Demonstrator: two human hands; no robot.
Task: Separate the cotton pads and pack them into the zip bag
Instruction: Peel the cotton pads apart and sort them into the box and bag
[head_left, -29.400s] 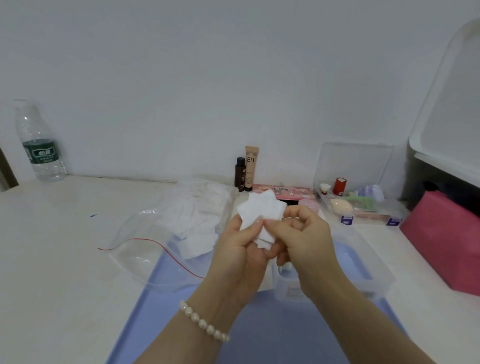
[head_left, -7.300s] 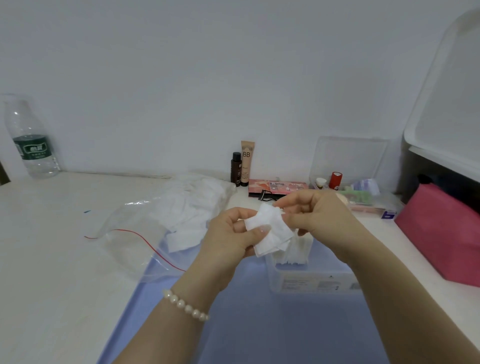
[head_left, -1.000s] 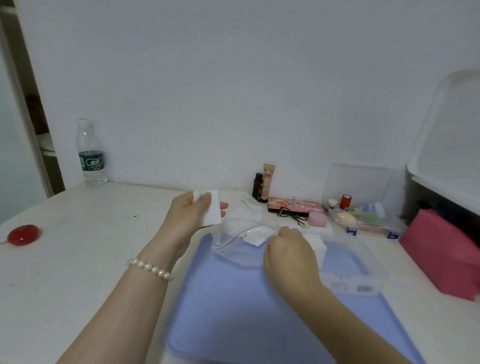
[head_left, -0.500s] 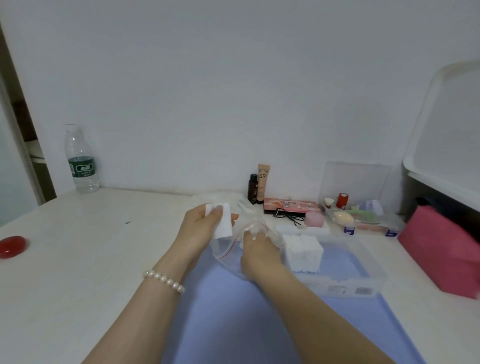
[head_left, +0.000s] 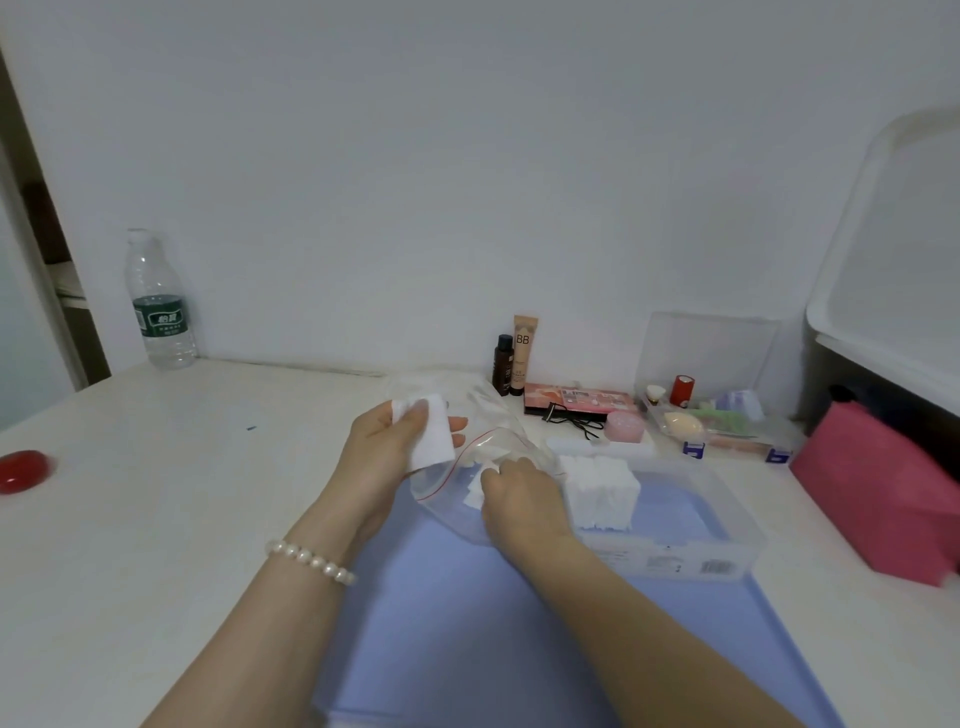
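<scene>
- On the white table (head_left: 156, 519): blue tray (head_left: 467, 649) at near centre, clear plastic box (head_left: 727, 540) on its right part, stack of cotton pads (head_left: 600, 491) standing inside the box.
- Pink pouch (head_left: 878, 499) far right; water bottle (head_left: 158, 306) back left by the wall.
- Zip bag (head_left: 457, 499), clear with red seal line, mouth open, over the tray's far edge between both hands.
- Left hand (head_left: 384, 462) pinches a few white pads (head_left: 428, 434), thumb on top, above bag mouth.
- Right hand (head_left: 524, 501) curled at bag mouth, fingertips pinching a pad inside it.
</scene>
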